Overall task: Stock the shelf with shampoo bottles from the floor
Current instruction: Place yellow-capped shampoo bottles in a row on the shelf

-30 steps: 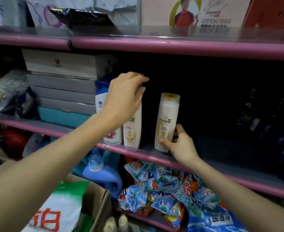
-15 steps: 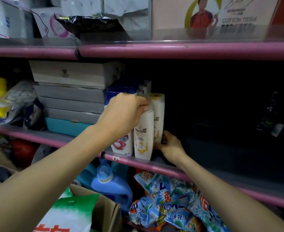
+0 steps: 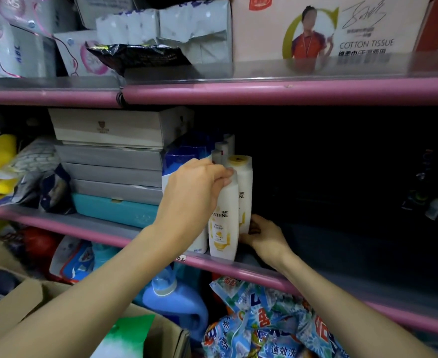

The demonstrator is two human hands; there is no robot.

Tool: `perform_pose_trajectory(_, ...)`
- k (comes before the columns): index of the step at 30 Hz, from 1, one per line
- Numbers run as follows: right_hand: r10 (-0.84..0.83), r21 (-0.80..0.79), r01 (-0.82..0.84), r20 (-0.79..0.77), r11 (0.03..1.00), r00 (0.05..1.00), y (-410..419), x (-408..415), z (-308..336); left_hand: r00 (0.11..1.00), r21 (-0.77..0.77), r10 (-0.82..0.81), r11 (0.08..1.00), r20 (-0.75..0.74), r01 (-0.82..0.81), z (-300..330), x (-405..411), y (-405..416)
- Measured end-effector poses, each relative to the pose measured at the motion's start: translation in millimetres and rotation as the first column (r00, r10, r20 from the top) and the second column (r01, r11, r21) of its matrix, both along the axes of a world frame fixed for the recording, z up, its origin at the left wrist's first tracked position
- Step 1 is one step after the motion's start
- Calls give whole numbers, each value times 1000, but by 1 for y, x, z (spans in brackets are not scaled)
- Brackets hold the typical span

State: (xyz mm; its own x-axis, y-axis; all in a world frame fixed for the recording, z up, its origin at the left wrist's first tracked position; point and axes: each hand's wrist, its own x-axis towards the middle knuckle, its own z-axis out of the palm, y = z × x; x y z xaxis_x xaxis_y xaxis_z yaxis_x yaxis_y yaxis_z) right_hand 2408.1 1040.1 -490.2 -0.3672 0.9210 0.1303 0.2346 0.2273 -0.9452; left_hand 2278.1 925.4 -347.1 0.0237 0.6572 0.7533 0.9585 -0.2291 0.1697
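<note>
Left hand is curled over the top of the front shampoo bottle, fingers wrapped around its cap end, so it's clamped on that one. The bottle stands upright right at the front lip of the middle shelf, white with a yellow label and PANTENE printed across it.

Right hand is down low, fingers pinching the base of the second shampoo bottle, which sits just behind and to the right of the first, touching it. That one's upright too, with a yellow cap on top. So both hands are gripping something, each on its own bottle, and they're fairly close together with the two bottles between them.

Behind those there are a few grey caps poking up, more bottles in a row going back I guess, can't see their bodies. Just left of the front bottle is a white bottle with a blue cap, mostly hidden by the left hand.

Further left on the same shelf there's a stack of flat boxes, grey and white ones with a teal box at the bottom. The right side of that shelf is really dark, can't make out much.

Upper shelf has tissue packs and a big COTTON TISSUE carton. Down below: a blue detergent jug, a pile of detergent bags, and a cardboard box at bottom left.
</note>
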Motion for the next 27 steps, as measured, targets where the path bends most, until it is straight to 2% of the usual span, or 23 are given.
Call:
perform_pose_trajectory(22,43,57,-49,107,997,993,-10,-1,6,999,-22,48,999,15,-47,1,2,-1)
perform_pose_trajectory(27,35,38,-39,89,999,995,-12,-2,7,998,-23,53,998,16,-53,1,1,-1)
